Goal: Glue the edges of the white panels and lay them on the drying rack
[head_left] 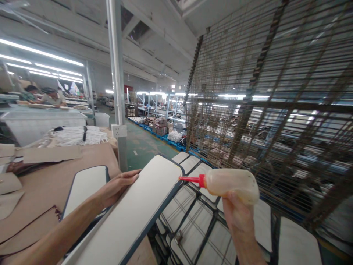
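The pale panel [132, 206] starts at the near edge and slants far and right, its dark border showing along the right side. It looks thin, light and fairly stiff, so a grip on one long edge should steady it; its smooth face might slip or mark under pressing fingers. From the near left, the person's left forearm reaches forward, and the left hand [121, 186] is closed on the panel's left edge, though whatever lies underneath is hidden. On the right, the right hand [238, 211] rises with wrist upright, wrapped around the squeeze bottle [233, 184], which seems light and soft-walled, best held round its body. The bottle lies nearly level, its red nozzle [193, 179] pointing left, the tip at the panel's far right corner. Beyond the bottle, on the right, stands a tall wire rack [264, 95]
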The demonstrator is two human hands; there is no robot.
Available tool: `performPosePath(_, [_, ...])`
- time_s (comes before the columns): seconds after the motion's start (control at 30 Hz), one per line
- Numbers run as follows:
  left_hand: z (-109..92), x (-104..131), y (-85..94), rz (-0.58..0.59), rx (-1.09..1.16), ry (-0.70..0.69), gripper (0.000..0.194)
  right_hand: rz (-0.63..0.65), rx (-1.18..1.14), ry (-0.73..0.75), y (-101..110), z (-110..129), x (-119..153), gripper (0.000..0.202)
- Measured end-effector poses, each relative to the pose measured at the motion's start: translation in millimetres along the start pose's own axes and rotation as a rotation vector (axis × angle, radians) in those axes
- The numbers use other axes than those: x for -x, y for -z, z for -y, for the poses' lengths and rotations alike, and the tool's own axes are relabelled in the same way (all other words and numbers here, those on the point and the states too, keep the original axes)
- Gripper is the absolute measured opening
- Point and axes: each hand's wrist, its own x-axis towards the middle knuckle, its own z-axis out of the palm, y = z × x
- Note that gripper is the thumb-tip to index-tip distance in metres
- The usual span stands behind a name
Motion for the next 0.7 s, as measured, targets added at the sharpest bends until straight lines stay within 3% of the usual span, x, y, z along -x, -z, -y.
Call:
performPosePath(0.27, [4,-4,-5.0,-0.055,0.064,-0.01,0.058,0.038,0.012,-0.093,1,-6,5,0.064])
performPosePath(0.7, [3,-3,-4.1,-0.008,0.06,-0.036,0.05,0.153,-0.021,-0.138,-9,-9,11,0.053])
